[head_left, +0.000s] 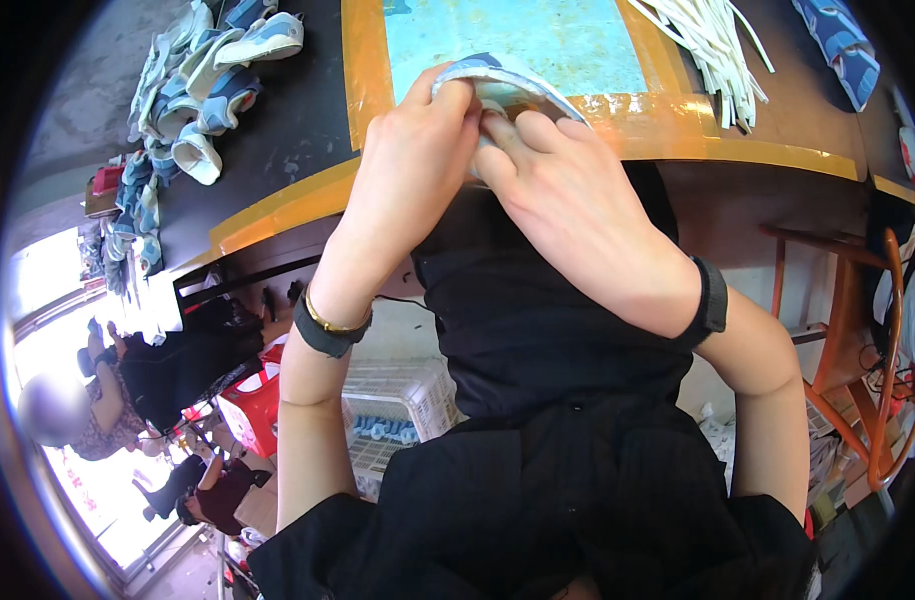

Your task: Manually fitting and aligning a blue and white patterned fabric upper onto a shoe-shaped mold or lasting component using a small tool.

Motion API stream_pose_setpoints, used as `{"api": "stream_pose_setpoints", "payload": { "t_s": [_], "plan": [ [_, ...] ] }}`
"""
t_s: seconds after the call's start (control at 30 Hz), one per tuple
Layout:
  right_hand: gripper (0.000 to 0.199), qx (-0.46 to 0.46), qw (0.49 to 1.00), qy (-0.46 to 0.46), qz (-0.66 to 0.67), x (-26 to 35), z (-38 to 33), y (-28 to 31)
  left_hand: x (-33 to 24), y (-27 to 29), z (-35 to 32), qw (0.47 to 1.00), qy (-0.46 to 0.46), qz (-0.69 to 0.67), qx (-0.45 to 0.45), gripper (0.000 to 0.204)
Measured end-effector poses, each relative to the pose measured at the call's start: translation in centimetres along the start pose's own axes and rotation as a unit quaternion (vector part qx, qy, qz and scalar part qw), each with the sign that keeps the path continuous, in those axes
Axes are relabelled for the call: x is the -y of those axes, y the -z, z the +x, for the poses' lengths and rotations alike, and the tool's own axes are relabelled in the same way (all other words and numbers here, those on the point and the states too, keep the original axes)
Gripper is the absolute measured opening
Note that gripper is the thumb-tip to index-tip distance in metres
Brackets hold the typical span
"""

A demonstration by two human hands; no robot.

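At the table's point(298, 135) near edge, the left hand point(418, 140) pinches the shoe upper point(505, 76) while the right hand point(568, 190) curls at its opening, grip hidden, apparently working the rim, which calls for steady support.

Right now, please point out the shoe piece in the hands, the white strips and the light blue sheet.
Shoe piece point(505, 76): head view, on its pale rim.
White strips point(716, 55): head view, middle of the bundle.
Light blue sheet point(553, 42): head view, a bare part.
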State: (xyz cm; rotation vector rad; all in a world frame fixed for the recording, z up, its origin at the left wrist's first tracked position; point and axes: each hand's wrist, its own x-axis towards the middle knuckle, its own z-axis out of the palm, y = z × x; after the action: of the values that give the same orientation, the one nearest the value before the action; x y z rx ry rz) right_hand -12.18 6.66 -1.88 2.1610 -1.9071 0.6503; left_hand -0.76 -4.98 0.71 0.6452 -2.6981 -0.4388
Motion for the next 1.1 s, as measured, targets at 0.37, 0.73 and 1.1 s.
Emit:
{"api": "stream_pose_setpoints", "payload": {
  "t_s": [0.37,0.73,1.1],
  "plan": [
    [0.035,-0.04,0.956,-0.039,0.289,-1.8,-3.3,2.0,-1.6,1.0,-1.8,0.998,0.032,-0.054,-0.021,0.021],
    [0.019,-0.106,0.851,-0.247,0.452,-3.3,-3.9,2.9,-5.6,-3.4,-2.7,0.982,-0.109,0.126,-0.088,0.019],
    [0.03,-0.099,0.966,-0.174,0.165,-4.8,-2.3,2.6,-8.3,-3.7,-3.3,0.934,-0.095,0.345,0.01,0.028]
  ]
}}
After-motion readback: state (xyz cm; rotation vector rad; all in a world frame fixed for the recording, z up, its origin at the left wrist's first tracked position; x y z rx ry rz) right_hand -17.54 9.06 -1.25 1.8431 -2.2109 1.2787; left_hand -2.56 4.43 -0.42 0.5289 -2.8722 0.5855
